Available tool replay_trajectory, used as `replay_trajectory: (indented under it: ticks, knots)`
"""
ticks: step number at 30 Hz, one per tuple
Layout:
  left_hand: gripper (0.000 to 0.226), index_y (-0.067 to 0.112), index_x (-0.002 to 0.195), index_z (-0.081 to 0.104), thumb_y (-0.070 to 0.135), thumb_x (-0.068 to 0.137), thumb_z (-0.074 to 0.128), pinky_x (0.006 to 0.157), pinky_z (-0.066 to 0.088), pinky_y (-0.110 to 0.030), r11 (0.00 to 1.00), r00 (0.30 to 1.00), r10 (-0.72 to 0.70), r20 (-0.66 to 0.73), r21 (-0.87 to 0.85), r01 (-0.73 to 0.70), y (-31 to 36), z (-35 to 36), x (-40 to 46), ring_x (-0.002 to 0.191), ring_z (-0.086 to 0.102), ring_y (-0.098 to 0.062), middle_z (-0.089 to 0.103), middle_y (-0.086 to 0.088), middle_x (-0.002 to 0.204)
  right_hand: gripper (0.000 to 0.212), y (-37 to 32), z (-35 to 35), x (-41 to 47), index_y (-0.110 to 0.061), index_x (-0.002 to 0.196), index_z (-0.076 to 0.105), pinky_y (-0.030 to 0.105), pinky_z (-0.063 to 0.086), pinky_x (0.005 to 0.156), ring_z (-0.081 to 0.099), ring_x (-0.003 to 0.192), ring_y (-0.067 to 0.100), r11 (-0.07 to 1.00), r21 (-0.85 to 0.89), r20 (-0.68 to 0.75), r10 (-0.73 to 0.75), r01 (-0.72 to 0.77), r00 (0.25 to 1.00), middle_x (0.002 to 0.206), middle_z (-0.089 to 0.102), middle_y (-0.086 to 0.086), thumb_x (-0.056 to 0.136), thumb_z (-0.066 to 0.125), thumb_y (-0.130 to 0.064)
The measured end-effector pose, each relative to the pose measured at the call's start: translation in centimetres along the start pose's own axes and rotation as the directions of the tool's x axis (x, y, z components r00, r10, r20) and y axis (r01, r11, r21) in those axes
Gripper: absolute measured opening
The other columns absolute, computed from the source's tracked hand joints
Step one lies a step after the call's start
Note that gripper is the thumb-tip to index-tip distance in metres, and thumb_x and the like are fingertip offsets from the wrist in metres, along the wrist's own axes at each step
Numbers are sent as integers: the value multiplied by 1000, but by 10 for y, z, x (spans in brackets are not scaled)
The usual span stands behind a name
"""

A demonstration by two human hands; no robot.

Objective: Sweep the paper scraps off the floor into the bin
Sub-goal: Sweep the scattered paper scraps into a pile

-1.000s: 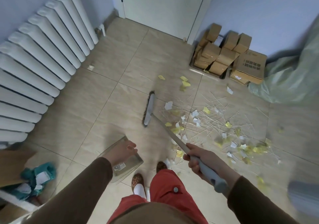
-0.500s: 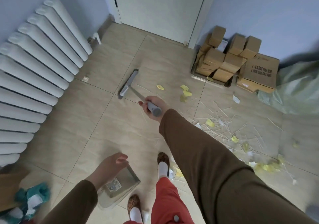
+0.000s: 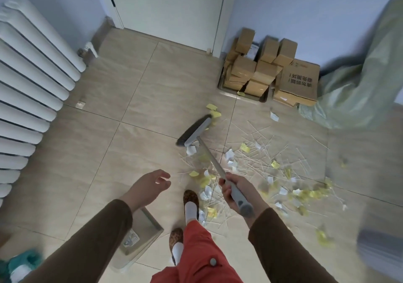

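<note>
- The right hand (image 3: 234,190) is wrapped around the grey handle of a broom (image 3: 214,162), fingers curled tight about the shaft near its upper end.
- The broom's head (image 3: 195,131) sits on the tiled floor (image 3: 109,151) ahead of the person, slanting from near left to far right, dark bristles along its left edge.
- Paper scraps (image 3: 257,173), yellow and white, lie scattered over the floor to the right of the broom head and around the shaft, mixed with thin pale sticks; a few yellow bits lie just beyond the far end of the head.
- More scraps lie close by the person's forward foot (image 3: 190,204), which wears a patterned slipper and white sock.
- The left hand (image 3: 148,186) hangs over the floor with fingers loosely spread, holding nothing.
- A clear plastic dustpan (image 3: 141,237) stands on the floor near the left, partly hidden under the left sleeve.
- A white radiator (image 3: 32,75) runs along the left wall.
- Cardboard boxes (image 3: 272,71) are stacked by the far wall, right of a white door (image 3: 170,9).
- A pale green sack (image 3: 359,82) slumps at the far right.
- A grey ribbed object (image 3: 381,252) at the near right edge is too blurred to identify.
</note>
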State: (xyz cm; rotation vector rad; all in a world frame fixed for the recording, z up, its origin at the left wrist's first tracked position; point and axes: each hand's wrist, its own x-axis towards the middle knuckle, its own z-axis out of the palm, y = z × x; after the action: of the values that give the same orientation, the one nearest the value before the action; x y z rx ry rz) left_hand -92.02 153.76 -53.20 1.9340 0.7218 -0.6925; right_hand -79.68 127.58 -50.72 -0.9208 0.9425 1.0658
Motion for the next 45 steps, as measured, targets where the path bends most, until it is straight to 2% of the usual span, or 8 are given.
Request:
replay_trajectory:
  ticks: [6,11,16,23,28,34,39,45]
  knots:
    - [21,22,115,65,27,94,63,79,52,-34,998,999,12,53,-64,-8,5,43,-28,95,67,-18,70,-1,104,25,36,-64,-83,-12,123,52,18,43,32,46,42,9,997,61,-12,-44,45,999,78,54,11,98,53,-9]
    - [22,16,115,65,24,95,62,78,50,-33,997,996,9,87,-82,-2,17,82,-48,91,66,-19,71,-8,105,33,31,-91,-121,-11,125,58,19,43,35,48,45,10,913,-350,-22,-232,210,972,80,57,9,99,58,-31]
    - [19,19,111,65,26,94,63,79,52,-35,997,997,29,67,-73,-24,43,102,-51,92,68,-20,71,-5,102,60,4,-97,-110,-30,152,31,27,50,48,57,57,17,518,-805,54,-421,289,906,86,59,11,98,49,-14]
    - [9,24,102,66,21,94,63,70,48,-29,997,1000,-21,-23,-74,19,78,136,-37,84,68,-19,70,0,89,46,-142,-99,-34,-18,134,49,31,53,50,60,61,25,8,-973,193,-509,229,839,94,62,14,90,44,-6]
    - [13,35,96,68,23,93,64,74,51,-30,988,991,-82,-104,-139,67,110,184,-23,85,71,-13,72,4,94,57,-215,-108,24,-19,148,42,40,60,75,68,89,30,-231,-967,209,-471,109,857,118,64,16,94,37,-3]
    - [14,38,98,68,25,93,64,78,49,-31,992,993,-68,-92,-117,57,139,221,-12,91,68,-12,72,8,98,43,-237,-153,63,-2,138,51,35,53,82,65,106,32,-309,-951,149,-429,11,891,124,65,18,96,43,-3]
    - [15,38,94,66,23,93,64,78,52,-35,993,994,-80,-77,-97,73,157,234,-11,87,70,-14,73,4,91,63,-199,-224,13,-26,152,36,31,51,57,64,82,27,-235,-972,110,-325,32,939,133,58,15,92,35,-6]
    - [13,27,105,68,23,94,62,80,53,-35,997,1000,-18,2,-78,18,190,245,-7,91,70,-19,71,0,96,56,-167,-304,-76,-32,147,42,24,44,42,50,51,15,-40,-999,14,-229,6,973,89,57,5,95,39,-12]
